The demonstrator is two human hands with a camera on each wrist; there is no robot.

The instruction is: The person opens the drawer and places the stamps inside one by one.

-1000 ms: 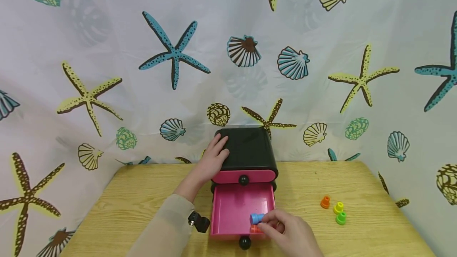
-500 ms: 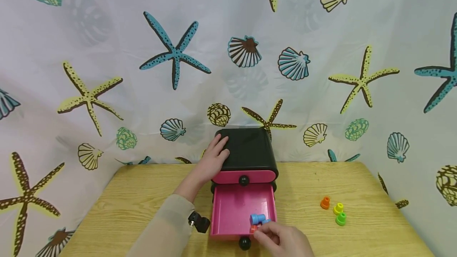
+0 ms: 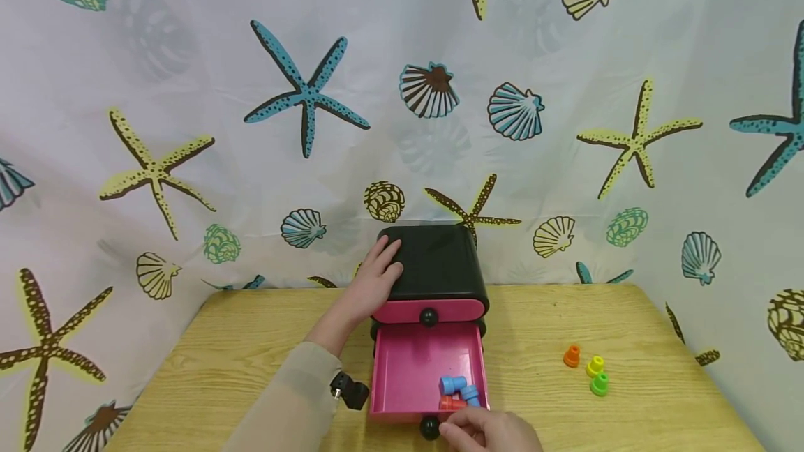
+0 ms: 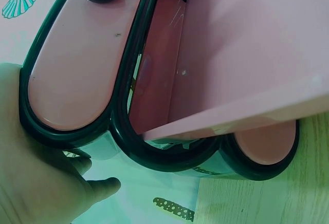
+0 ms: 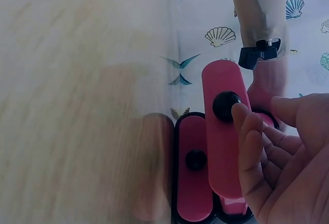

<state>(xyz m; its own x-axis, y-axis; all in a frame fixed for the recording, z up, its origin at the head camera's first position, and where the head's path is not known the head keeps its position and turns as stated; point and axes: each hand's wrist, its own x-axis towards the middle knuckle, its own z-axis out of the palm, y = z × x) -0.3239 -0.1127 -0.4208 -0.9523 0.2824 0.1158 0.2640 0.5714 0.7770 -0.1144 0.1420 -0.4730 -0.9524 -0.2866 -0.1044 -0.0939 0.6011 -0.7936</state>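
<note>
A small black cabinet with pink drawers stands on the table. My left hand rests on its top left side, fingers extended. A pink drawer below the top one is pulled out. Two blue pegs and a red peg lie in its front right corner. My right hand is at the drawer's front, its fingertips beside the round black knob. In the right wrist view its fingers are loosely bent next to the knob, the thumb apart from it; contact is hard to tell.
Orange, yellow and green pegs stand on the wooden table to the right of the cabinet. The closed top drawer has its own black knob. A patterned curtain hangs behind.
My right hand has let go of a blue peg inside the drawer, then moved down and left over the drawer front to the knob. The left hand has stayed put.
</note>
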